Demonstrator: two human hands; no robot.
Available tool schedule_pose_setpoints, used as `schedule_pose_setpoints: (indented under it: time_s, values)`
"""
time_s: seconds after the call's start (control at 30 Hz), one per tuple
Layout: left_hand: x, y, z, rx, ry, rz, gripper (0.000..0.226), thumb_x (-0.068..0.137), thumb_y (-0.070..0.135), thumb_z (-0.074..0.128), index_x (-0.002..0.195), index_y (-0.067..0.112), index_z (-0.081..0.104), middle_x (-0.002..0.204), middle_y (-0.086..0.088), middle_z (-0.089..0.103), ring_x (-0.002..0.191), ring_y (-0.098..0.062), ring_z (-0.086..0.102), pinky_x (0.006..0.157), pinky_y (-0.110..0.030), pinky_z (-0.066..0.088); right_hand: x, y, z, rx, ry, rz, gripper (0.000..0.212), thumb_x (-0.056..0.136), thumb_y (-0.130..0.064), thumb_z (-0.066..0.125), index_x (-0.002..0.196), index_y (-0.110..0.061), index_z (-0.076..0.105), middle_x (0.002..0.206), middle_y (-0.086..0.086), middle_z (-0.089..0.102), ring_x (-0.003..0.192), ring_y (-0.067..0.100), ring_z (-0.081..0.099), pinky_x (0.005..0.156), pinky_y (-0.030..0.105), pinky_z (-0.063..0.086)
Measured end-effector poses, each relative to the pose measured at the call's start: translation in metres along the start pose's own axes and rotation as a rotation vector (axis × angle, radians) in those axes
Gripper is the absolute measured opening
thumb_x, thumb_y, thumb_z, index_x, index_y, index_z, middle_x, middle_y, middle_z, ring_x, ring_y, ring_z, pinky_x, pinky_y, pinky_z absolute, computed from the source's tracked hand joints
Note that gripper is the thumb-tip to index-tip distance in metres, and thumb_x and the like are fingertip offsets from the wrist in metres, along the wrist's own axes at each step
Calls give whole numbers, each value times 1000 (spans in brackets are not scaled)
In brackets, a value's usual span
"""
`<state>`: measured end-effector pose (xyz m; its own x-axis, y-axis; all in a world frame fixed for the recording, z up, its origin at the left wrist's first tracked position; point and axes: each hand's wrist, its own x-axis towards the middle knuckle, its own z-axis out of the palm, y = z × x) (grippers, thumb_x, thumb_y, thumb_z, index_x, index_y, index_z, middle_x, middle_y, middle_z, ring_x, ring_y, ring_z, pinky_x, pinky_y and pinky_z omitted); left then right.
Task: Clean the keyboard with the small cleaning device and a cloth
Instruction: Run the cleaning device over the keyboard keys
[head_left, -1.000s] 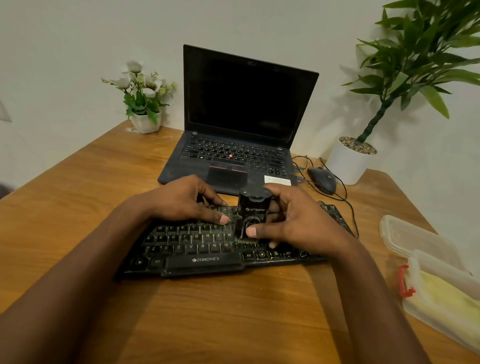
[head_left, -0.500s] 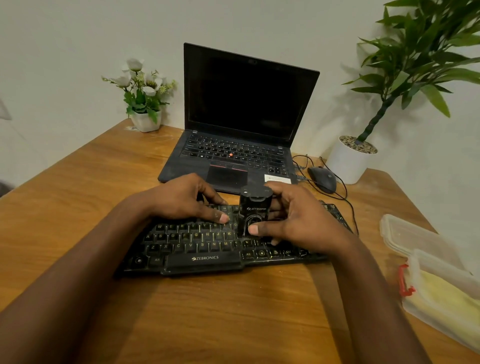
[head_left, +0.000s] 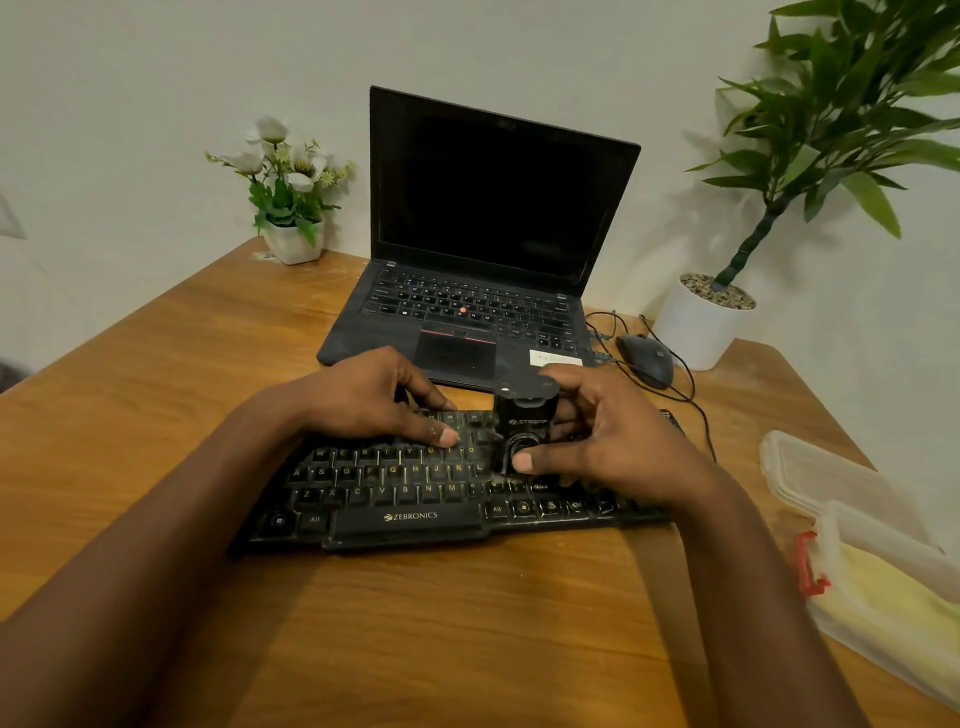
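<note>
A black Zebronics keyboard (head_left: 405, 499) lies across the wooden desk in front of me. My right hand (head_left: 618, 436) grips a small black cleaning device (head_left: 524, 421) that stands upright on the keys right of centre, thumb across its lower front. My left hand (head_left: 369, 397) rests flat on the keyboard's upper left rows, fingers pressing down, index tip near the device. A yellow cloth (head_left: 893, 597) lies inside a clear plastic box at the right edge.
An open black laptop (head_left: 483, 249) stands just behind the keyboard. A wired black mouse (head_left: 647, 358) and its cable lie to its right. A small flower pot (head_left: 293, 239) and a tall potted plant (head_left: 698, 325) stand at the back. A clear lid (head_left: 826, 478) lies on the box.
The device has slid slightly to the right and away from me along the keys in my right hand. My left hand has stayed in place.
</note>
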<state>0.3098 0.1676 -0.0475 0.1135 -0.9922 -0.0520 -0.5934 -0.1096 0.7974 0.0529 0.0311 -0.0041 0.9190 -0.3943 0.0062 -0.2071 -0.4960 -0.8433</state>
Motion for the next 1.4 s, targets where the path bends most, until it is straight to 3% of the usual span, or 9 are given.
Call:
schedule_pose_setpoints:
  time_s: [0.13, 0.33, 0.53, 0.73, 0.87, 1.03, 1.1, 1.23, 1.4]
  values:
    - [0, 1, 1, 9, 4, -3, 28, 84, 41, 87, 108, 27, 85, 95, 7, 80, 64, 0, 62, 60, -11, 45, -7, 3, -13, 11, 64, -8, 46, 79, 3, 90, 116, -18, 73, 82, -8, 78, 78, 5, 76, 69, 21, 58]
    - [0, 2, 0, 10, -1, -9, 29, 83, 41, 87, 108, 27, 84, 96, 7, 80, 64, 0, 62, 60, -11, 44, 1, 0, 5, 15, -34, 3, 47, 81, 2, 89, 121, -15, 70, 104, 4, 83, 94, 21, 81, 64, 42, 65]
    - [0, -1, 0, 3, -1, -11, 31, 82, 49, 87, 106, 30, 84, 97, 0, 80, 67, -10, 61, 63, -20, 47, -3, 5, -10, -21, 89, 1, 46, 81, -3, 90, 118, -22, 71, 97, 2, 82, 89, 25, 81, 70, 54, 66]
    - [2, 0, 0, 5, 0, -11, 28, 83, 41, 87, 107, 26, 85, 94, 7, 79, 65, 0, 62, 61, -13, 45, 3, 1, 7, 41, 20, -3, 43, 83, 2, 87, 112, -23, 67, 84, -8, 79, 80, 17, 79, 59, 35, 64]
    - [1, 1, 0, 10, 9, -12, 29, 84, 37, 87, 109, 23, 84, 95, 9, 79, 63, 4, 63, 58, -9, 43, -1, -2, 5, 98, -105, -14, 44, 83, 3, 86, 114, -21, 66, 97, 6, 83, 84, 26, 79, 59, 35, 62]
    - [1, 1, 0, 40, 13, -18, 30, 83, 43, 87, 109, 27, 84, 99, 13, 79, 69, 4, 65, 62, -10, 44, 6, 2, 12, -49, 130, -30, 44, 82, -6, 90, 113, -29, 68, 104, -10, 80, 96, 12, 79, 75, 40, 67]
    - [1, 1, 1, 44, 18, -16, 31, 83, 42, 87, 109, 26, 84, 99, 13, 79, 68, 5, 64, 61, -9, 44, 7, 3, 14, -48, 176, -29, 44, 82, -7, 90, 113, -28, 67, 106, -11, 79, 96, 11, 79, 72, 39, 68]
    - [1, 3, 1, 32, 13, -14, 29, 84, 39, 87, 109, 24, 84, 97, 11, 79, 67, 5, 64, 61, -9, 44, 2, 2, 8, 52, -18, -14, 41, 82, 2, 88, 113, -16, 66, 102, 3, 82, 90, 23, 81, 59, 36, 64]
    - [1, 2, 1, 13, 12, -16, 29, 83, 39, 87, 108, 24, 85, 96, 7, 80, 64, 3, 62, 60, -11, 44, -1, 1, 4, 92, -132, -24, 41, 83, 1, 87, 112, -20, 67, 101, 9, 83, 86, 31, 79, 58, 36, 60]
